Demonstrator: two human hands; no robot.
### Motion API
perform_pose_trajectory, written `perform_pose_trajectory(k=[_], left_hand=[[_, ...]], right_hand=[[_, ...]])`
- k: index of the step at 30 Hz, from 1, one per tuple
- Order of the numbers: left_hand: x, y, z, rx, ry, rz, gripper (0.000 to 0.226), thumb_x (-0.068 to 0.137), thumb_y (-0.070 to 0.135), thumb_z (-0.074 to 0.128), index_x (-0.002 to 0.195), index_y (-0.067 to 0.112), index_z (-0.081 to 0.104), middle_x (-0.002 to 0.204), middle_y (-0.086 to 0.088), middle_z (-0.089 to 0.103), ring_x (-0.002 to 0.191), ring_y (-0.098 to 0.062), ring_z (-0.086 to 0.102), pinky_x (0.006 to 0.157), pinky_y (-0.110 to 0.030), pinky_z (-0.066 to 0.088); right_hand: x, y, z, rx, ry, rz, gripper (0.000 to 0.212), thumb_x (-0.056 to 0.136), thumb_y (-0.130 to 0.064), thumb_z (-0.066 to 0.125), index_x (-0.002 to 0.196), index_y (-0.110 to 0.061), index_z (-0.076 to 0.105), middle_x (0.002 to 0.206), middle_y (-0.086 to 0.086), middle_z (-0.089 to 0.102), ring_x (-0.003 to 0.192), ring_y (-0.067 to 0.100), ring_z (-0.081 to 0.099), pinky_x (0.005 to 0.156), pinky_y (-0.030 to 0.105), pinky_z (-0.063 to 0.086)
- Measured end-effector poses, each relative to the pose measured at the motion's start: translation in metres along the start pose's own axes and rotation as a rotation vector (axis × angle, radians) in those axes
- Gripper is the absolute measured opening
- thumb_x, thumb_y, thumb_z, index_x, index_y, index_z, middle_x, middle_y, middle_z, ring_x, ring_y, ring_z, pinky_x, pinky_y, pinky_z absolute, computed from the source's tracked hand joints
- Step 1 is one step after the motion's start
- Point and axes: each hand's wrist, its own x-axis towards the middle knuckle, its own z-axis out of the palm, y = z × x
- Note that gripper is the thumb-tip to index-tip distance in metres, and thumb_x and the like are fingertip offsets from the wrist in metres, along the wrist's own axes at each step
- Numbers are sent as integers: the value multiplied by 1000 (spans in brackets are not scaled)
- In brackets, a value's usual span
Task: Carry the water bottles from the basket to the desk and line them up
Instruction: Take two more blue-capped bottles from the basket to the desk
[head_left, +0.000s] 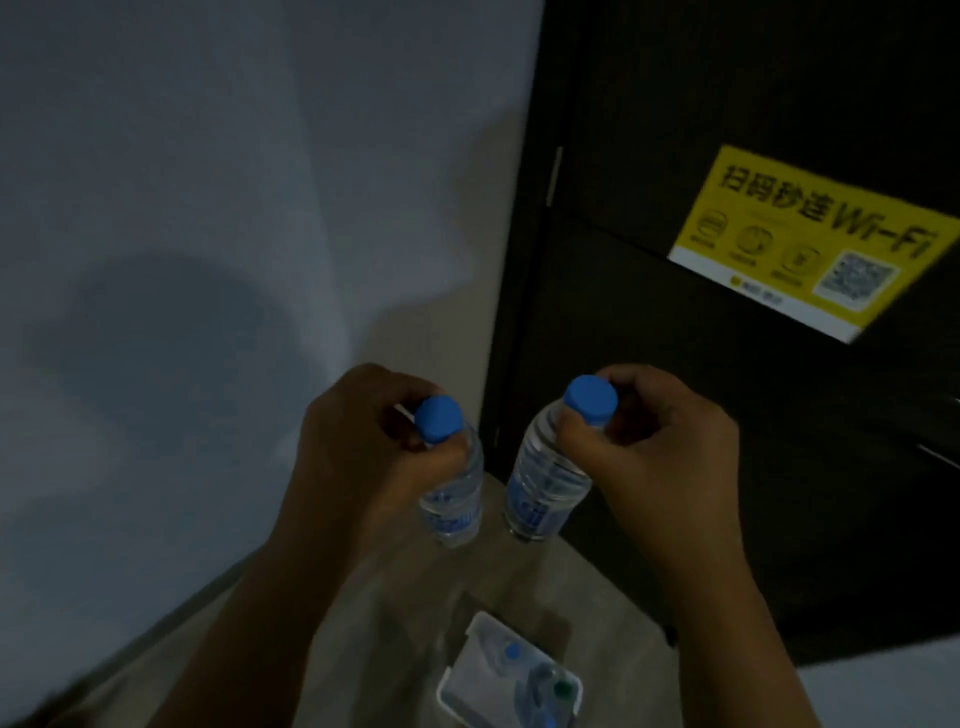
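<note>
My left hand (363, 447) grips the neck of a clear water bottle (454, 499) with a blue cap, held upright in the air. My right hand (660, 447) grips the neck of a second blue-capped water bottle (543, 493), also hanging upright. The two bottles are side by side, a short gap apart. Far below them on the floor stands a white basket (467, 670) holding a few more bottles, one with a blue cap and one with a green cap. No desk is in view.
A dark door (727, 467) with a yellow Wi-Fi sticker (810, 234) fills the right side. A pale wall (208, 208) takes up the left. Beige floor (395, 623) lies around the basket.
</note>
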Motion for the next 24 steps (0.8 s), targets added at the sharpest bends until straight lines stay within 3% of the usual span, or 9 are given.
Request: perform_pose_trajectory(k=[3, 9, 14, 19, 24], left_hand=[[-5, -2, -10, 2, 103, -83, 23, 59, 18, 83, 76, 25, 68, 77, 12, 63, 71, -4, 62, 62, -7, 48], [-32, -2, -53, 97, 271, -215, 24, 59, 20, 80, 72, 34, 67, 77, 12, 64, 65, -3, 62, 56, -7, 45], [-69, -9, -101, 204, 416, -335, 22, 59, 27, 77, 76, 34, 66, 79, 14, 62, 68, -1, 62, 60, -7, 45], [-125, -14, -154, 303, 609, -437, 32, 59, 31, 76, 76, 47, 55, 78, 13, 62, 69, 0, 61, 64, -12, 49], [-200, -14, -205, 335, 786, -550, 23, 59, 28, 78, 76, 37, 64, 77, 10, 64, 63, -5, 62, 56, -13, 50]], right_hand=[[22, -2, 7, 89, -94, -59, 24, 68, -33, 73, 87, -41, 60, 79, -20, 65, 75, -4, 63, 64, 7, 49], [43, -22, 47, 187, -281, -151, 15, 64, -21, 78, 72, -25, 66, 64, -6, 61, 56, 3, 57, 51, 8, 42], [34, -62, 97, 245, -454, -272, 16, 63, -30, 77, 75, -28, 67, 62, -3, 59, 55, 13, 56, 52, 23, 47], [-1, -116, 146, 290, -617, -422, 18, 62, -36, 75, 77, -29, 66, 59, -5, 56, 54, 11, 53, 48, 22, 47], [-61, -182, 180, 380, -753, -538, 19, 62, -41, 72, 76, -30, 65, 61, -6, 57, 52, 9, 52, 48, 22, 48]])
